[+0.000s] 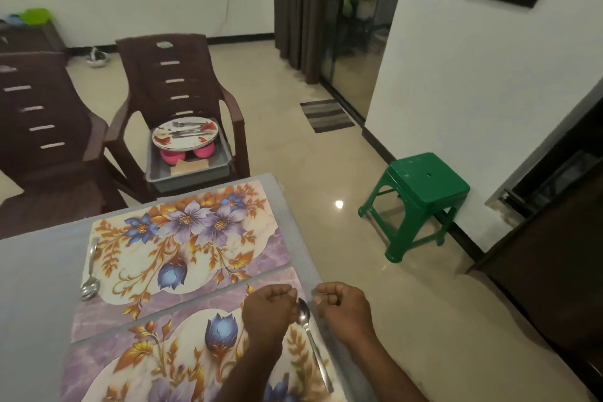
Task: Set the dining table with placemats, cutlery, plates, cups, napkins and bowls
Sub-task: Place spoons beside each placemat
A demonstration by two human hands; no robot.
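Near placemat cut off by the lower frame edge, its spoon lying between the curled left hand and curled right hand, neither visibly gripping it; beyond the hands, a grey tub holds plates, blurred cutlery and pink bowls.

Purple floral placemats, green stool, pink bowls
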